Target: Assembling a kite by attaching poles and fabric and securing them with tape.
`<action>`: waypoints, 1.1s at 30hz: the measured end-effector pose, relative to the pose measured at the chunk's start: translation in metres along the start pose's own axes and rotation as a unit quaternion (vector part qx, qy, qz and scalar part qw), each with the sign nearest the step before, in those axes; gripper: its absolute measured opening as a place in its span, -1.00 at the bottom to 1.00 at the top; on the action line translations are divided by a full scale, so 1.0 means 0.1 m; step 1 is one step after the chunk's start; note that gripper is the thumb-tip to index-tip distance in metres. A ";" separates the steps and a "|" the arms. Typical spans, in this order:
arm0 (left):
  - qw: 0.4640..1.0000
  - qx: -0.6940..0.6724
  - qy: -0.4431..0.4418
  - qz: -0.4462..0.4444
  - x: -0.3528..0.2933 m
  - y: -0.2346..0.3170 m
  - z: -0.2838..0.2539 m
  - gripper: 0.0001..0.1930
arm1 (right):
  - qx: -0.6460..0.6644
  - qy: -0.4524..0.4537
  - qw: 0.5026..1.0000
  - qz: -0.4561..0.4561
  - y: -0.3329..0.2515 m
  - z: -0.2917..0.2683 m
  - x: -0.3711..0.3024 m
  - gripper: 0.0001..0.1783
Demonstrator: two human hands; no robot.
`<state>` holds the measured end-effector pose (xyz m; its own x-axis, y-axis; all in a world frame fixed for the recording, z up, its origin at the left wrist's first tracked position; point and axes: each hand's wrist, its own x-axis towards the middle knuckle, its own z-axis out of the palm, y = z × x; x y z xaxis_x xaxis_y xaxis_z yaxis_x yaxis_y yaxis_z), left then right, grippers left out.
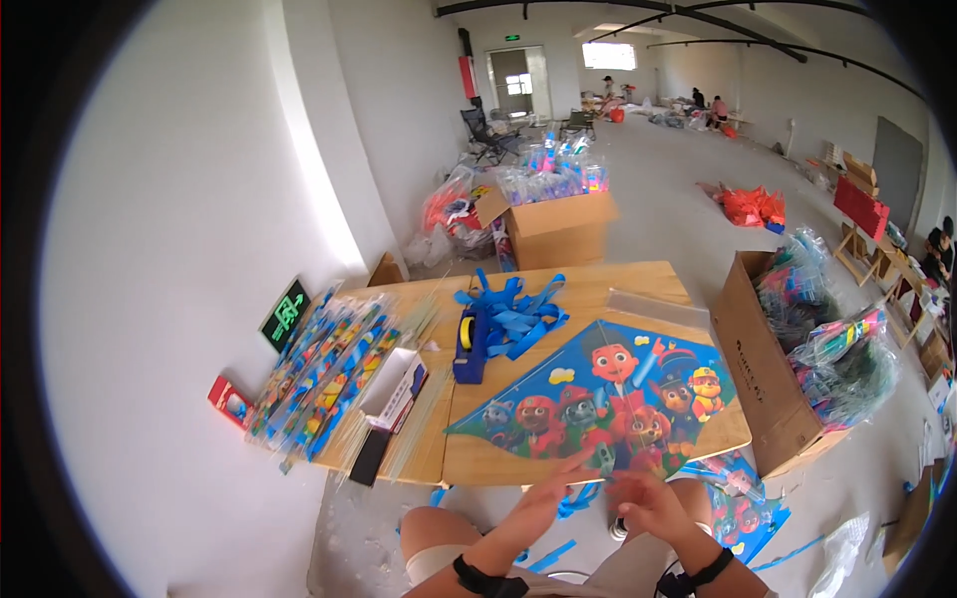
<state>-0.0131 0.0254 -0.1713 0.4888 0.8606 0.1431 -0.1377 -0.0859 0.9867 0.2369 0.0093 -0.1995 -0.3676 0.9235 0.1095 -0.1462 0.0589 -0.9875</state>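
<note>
Left hand (553, 488) and right hand (650, 504) are at 1 blue picture sheet (610, 399) on the table (588, 289).

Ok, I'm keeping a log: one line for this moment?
left hand: at edge of kite; right hand: same; grips: unclear; table: tape dispenser, blue ribbon

Sheet (610, 384): blue ground, bears multicoloured cartoon figures and pale clouds. Ribbons (513, 327): plain bright blue. Dispenser (468, 370): dark blue; tape (467, 334), yellow. Worktop (588, 297): pale wood grain. Carton (763, 384): brown, dark print. Wristbands (477, 577): black.
</note>
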 end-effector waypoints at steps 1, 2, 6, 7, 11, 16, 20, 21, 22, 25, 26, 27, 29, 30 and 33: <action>1.000 -0.012 0.014 -0.004 -0.09 -0.01 0.12 -0.47 | 0.000 -0.011 1.000 0.000 -0.05 0.08 0.00 -0.47; 0.998 -0.042 0.002 0.045 -0.17 -0.01 0.20 -0.44 | 0.055 -0.030 0.998 -0.004 -0.08 0.15 0.02 -0.46; 0.989 -0.135 0.002 0.068 -0.42 -0.06 0.35 -0.30 | 0.130 -0.065 0.989 -0.028 0.01 0.43 -0.05 -0.58; 0.990 -0.122 -0.001 0.072 -0.48 -0.06 0.36 -0.31 | 0.113 -0.064 0.991 -0.036 0.05 0.48 -0.08 -0.60; 0.991 -0.069 0.052 0.099 -0.65 -0.03 0.35 -0.46 | 0.075 -0.094 0.992 -0.047 0.27 0.54 -0.10 -0.62; 0.975 -0.220 0.006 0.041 -0.67 0.12 0.39 -0.43 | 0.057 -0.021 0.998 -0.010 0.43 0.31 0.11 -0.47; 0.975 -0.194 0.001 0.108 -0.64 0.20 0.45 -0.46 | 0.083 0.040 0.995 0.038 0.39 0.20 0.18 -0.59; 0.974 -0.197 0.006 0.113 -0.65 0.20 0.48 -0.46 | 0.078 0.035 0.996 0.040 0.35 0.22 0.16 -0.59; 0.975 -0.183 0.035 0.123 -0.65 0.19 0.52 -0.49 | 0.078 0.046 0.995 0.036 0.29 0.25 0.13 -0.61; 0.973 -0.179 0.065 0.128 -0.69 0.14 0.55 -0.53 | 0.083 0.044 0.995 0.027 0.08 0.44 0.06 -0.62; 0.974 -0.184 0.060 0.119 -0.70 0.14 0.55 -0.54 | 0.094 0.035 0.995 0.018 0.01 0.52 0.03 -0.62; 0.975 -0.188 0.051 0.108 -0.71 0.14 0.54 -0.56 | 0.093 0.039 0.995 0.017 -0.05 0.60 0.01 -0.62; 0.975 -0.205 0.013 0.087 -0.72 0.18 0.54 -0.59 | 0.058 0.017 0.997 0.050 -0.18 0.72 -0.04 -0.63; 0.981 -0.162 0.053 0.098 -0.71 0.21 0.54 -0.60 | 0.037 0.017 0.999 0.023 -0.22 0.77 -0.08 -0.63; 0.976 -0.119 0.121 0.134 -0.88 0.25 0.44 -0.66 | 0.082 -0.025 0.996 -0.032 -0.32 0.82 -0.21 -0.70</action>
<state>-0.0219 -0.0744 -0.1563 0.1945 0.9189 0.3433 -0.4436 -0.2298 0.8663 0.1742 -0.0428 -0.1608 -0.3967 0.8998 0.1816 -0.3170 0.0514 -0.9470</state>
